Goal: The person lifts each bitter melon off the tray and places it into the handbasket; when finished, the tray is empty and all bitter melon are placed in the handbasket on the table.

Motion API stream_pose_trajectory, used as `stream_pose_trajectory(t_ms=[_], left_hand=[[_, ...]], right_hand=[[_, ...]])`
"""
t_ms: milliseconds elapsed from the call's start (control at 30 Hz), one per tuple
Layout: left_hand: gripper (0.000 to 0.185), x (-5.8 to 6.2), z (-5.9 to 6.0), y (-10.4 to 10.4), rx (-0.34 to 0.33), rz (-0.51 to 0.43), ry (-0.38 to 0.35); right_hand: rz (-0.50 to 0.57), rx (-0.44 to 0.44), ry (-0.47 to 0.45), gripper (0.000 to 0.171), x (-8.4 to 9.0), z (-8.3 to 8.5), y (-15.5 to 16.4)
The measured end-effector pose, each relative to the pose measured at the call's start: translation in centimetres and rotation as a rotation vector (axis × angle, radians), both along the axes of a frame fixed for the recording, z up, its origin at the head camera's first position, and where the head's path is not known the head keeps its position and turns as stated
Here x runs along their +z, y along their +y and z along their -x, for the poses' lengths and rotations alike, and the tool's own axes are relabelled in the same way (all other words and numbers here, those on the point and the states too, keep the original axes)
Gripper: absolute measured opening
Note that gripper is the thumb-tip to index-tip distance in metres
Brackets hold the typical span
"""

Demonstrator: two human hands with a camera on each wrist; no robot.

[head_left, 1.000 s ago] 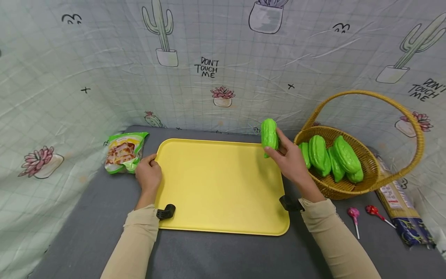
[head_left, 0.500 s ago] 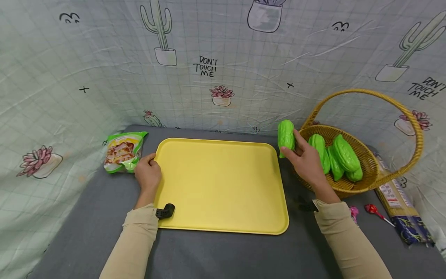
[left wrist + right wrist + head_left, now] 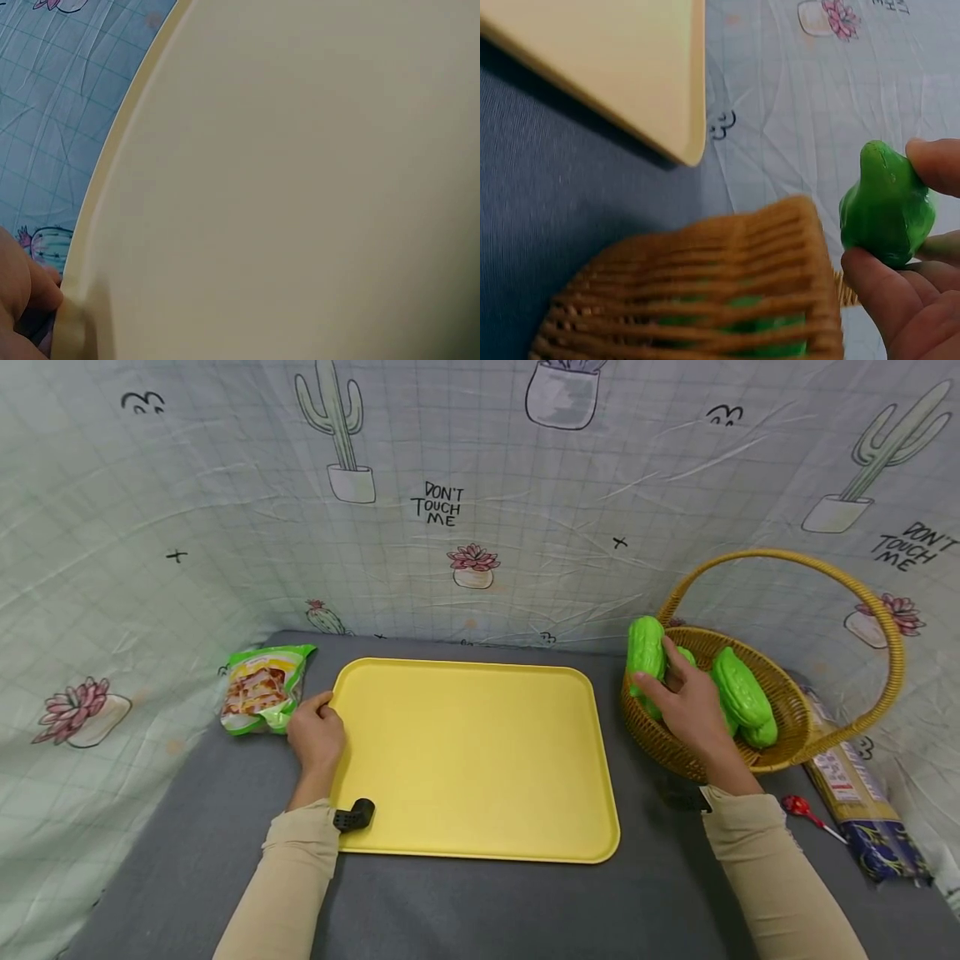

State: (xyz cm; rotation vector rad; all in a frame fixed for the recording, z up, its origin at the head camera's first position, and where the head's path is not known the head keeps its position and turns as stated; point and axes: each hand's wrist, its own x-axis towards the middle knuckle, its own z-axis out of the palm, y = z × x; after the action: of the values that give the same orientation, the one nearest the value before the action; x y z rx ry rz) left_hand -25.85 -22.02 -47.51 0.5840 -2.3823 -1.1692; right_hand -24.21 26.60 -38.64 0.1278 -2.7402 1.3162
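Observation:
My right hand holds a bright green, bumpy bitter melon between thumb and fingers, upright over the left rim of the wicker basket. The right wrist view shows the lobed end of this bitter melon above the basket's edge. More green bitter melons lie in the basket, partly covered by my right hand. At the yellow tray, my left hand grips the left rim with curled fingers. Only a few of its fingers show at the tray edge in the left wrist view.
A green and white snack bag lies left of the tray. Right of the basket are a long packet of noodles and a red lollipop. The basket's tall handle arches upward. A patterned curtain hangs behind.
My right hand has carried the bitter melon rightward, from above the tray's right edge to the basket. The pink lollipop is now hidden by the right forearm. My left hand stays on the tray.

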Motion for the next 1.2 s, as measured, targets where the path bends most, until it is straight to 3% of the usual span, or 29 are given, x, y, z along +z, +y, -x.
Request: stream_pose_trajectory(t_ms=[600,933,1200], left_hand=[[0.039,-0.1,0.1,-0.3,0.006,0.006,0.006],[0.039,0.0,0.1,-0.2,-0.006,-0.003,0.008],[0.039,-0.2,0.2,-0.1,0.022,0.007,0.023]], right_hand=[[-0.123,-0.014,-0.031,0.080,-0.7,-0.2,1.5],[-0.175,-0.019,-0.078,0.082,-0.3,-0.3,1.3],[-0.248,-0.027,-0.089,0.081,0.0,-0.1,1.2]])
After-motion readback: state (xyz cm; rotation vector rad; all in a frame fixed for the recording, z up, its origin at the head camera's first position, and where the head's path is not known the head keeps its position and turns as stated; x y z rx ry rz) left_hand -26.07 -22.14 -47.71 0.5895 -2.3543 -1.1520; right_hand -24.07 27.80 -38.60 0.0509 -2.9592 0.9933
